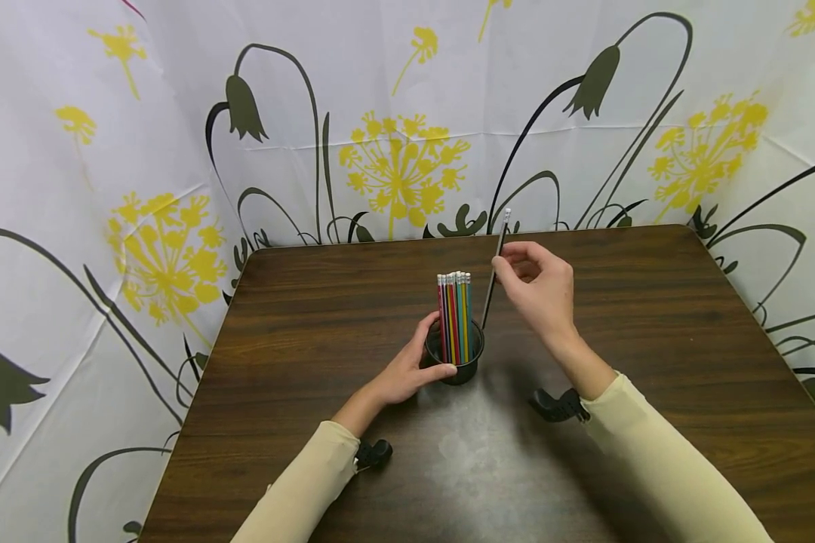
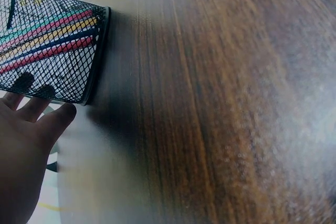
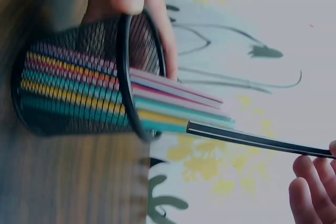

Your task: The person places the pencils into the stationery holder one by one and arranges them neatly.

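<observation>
A black mesh pencil cup [image 1: 460,372] stands upright on the table, holding several coloured pencils [image 1: 454,317] in red, yellow, teal and dark shades, white erasers upward. My left hand [image 1: 407,369] grips the cup around its side, thumb at the front rim; in the left wrist view its fingers [image 2: 58,121] lie against the mesh. My right hand [image 1: 539,286] pinches a black pencil [image 1: 494,279] near its eraser end, tilted, right of the cup. In the right wrist view the black pencil's [image 3: 236,136] lower end appears just outside the rim, beside the other pencils.
The dark wood-grain table [image 1: 312,324] reaches back to a white curtain [image 1: 394,68] printed with yellow flowers and grey-green plants. Black wrist mounts [image 1: 557,406] are strapped at both cream sleeves [image 1: 665,460].
</observation>
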{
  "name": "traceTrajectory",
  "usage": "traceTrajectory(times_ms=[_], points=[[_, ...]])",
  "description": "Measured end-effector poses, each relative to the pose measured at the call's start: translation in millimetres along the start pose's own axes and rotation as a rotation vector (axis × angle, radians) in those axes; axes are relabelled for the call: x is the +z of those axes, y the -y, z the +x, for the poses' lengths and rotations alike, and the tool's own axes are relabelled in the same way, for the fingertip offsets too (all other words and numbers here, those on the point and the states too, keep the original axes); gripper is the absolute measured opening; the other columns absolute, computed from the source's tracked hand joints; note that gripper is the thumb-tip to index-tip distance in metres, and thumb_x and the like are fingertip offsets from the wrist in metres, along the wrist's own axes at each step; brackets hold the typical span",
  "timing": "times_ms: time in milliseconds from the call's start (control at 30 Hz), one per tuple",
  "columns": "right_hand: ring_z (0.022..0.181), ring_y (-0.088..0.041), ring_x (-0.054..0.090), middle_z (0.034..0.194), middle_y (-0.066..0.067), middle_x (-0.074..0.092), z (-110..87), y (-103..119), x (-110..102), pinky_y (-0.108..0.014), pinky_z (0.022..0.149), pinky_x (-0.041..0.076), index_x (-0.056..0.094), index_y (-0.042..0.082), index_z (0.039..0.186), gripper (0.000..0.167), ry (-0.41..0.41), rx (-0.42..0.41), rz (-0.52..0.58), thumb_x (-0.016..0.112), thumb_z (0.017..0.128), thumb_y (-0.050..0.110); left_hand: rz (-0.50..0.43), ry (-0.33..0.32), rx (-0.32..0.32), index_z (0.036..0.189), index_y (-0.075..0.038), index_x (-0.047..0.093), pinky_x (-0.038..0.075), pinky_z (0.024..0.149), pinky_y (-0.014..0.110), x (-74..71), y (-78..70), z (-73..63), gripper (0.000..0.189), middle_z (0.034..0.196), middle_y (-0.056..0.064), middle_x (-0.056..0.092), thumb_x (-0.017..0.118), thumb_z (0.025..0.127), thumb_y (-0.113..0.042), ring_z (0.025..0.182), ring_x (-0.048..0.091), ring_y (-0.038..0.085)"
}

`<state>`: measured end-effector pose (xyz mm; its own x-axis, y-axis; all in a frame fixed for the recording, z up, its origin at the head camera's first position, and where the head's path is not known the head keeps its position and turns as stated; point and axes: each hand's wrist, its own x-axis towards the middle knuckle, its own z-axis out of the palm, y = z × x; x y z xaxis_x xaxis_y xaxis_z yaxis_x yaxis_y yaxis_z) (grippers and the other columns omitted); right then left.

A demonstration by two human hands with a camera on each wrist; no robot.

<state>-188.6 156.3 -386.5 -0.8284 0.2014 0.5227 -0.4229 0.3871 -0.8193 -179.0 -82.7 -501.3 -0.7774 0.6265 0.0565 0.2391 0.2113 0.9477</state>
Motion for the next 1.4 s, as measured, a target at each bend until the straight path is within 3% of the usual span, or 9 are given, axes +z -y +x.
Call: traceTrajectory(times_ms=[200,533,967,1400], points=[[0.062,-0.012,0.064,0.084,-0.003,0.07,-13.8,6,11,-0.021,0.058,0.049,0.073,0.007,0.098,0.012,0.125,-0.05,0.036,0.074,0.089,0.014,0.003,-0.005,0.006,0.154,-0.035,0.01,0.029,0.11,0.051,0.2,-0.6,-0.1,0.086,0.153,0.003,0.03,0.068,0.093,-0.014,0.133,0.04,0.023],[0.065,-0.009,0.065,0.083,-0.001,0.069,-42.5,-9,30,-0.028,0.06,0.053,0.072,0.006,0.1,0.014,0.268,-0.005,-0.032,0.073,0.089,0.013,0.019,-0.006,0.004,0.154,-0.036,0.009,0.033,0.108,0.049,0.8,0.6,0.2,0.086,0.153,0.002,0.03,0.067,0.094,-0.015,0.132,0.042,0.022],[0.064,-0.013,0.067,0.083,-0.001,0.07,-60.1,-22,39,-0.032,0.059,0.054,0.072,0.007,0.098,0.012,0.358,-0.007,-0.102,0.074,0.088,0.013,0.021,0.008,0.007,0.155,-0.034,0.006,0.033,0.108,0.052,0.0,1.6,-0.3,0.085,0.155,0.002,0.029,0.066,0.095,-0.02,0.135,0.039,0.024],[0.066,-0.017,0.067,0.082,0.0,0.071,-60.3,-24,44,-0.033,0.06,0.053,0.072,0.009,0.096,0.011,0.375,0.014,-0.157,0.074,0.088,0.016,0.023,0.014,-0.016,0.155,-0.035,0.005,0.031,0.108,0.052,-0.1,1.8,-1.2,0.085,0.155,0.003,0.029,0.064,0.096,-0.017,0.136,0.038,0.023]])
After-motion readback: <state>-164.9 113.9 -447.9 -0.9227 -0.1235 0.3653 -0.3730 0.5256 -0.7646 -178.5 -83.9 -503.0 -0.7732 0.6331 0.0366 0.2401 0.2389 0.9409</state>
